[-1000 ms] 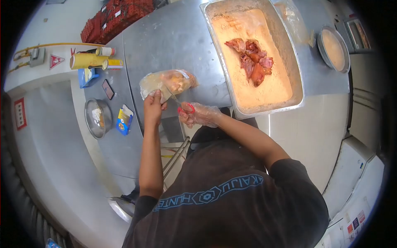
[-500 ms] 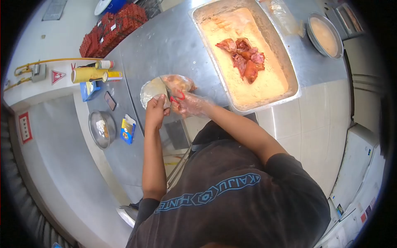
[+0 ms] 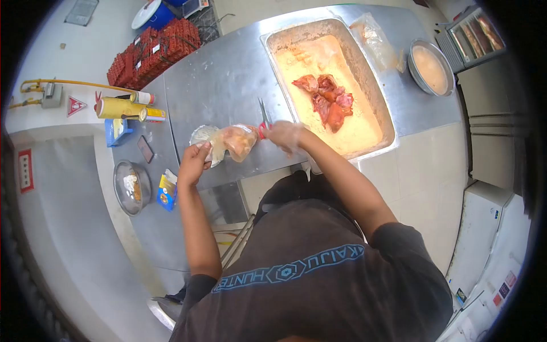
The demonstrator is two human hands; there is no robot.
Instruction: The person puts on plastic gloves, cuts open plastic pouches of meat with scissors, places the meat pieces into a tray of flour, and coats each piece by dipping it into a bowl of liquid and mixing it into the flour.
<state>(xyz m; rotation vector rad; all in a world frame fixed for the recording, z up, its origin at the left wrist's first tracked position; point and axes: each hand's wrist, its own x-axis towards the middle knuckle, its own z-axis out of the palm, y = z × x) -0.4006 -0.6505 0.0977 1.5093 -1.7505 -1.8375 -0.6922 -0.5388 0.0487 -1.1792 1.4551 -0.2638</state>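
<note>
My left hand [image 3: 194, 163] is closed on the gathered end of a clear plastic bag [image 3: 238, 141] with pale pinkish pieces, perhaps meat, inside. Behind that hand a round silvery bowl [image 3: 200, 134] shows in part. My right hand [image 3: 286, 137], in a thin clear plastic glove, grips red-handled scissors [image 3: 264, 115] just right of the bag; their blades point toward the far side of the table. Further right, a large metal tray [image 3: 394, 137] holds pale orange powder [image 3: 347, 62], with several reddish raw meat pieces [image 3: 329, 102] on top.
A metal bowl of pale powder [image 3: 431, 68] and a crumpled plastic bag [image 3: 373, 40] lie beyond the tray. On the left are a metal bowl [image 3: 132, 188], a blue-yellow box [image 3: 167, 191], a phone [image 3: 145, 149] and cans [image 3: 152, 114]. Red crates [image 3: 154, 48] are stacked behind the table.
My right hand has drawn the scissors away from the bag's neck to the right, and the blades now show. My left hand has shifted slightly left with the bag, which now hangs out sideways.
</note>
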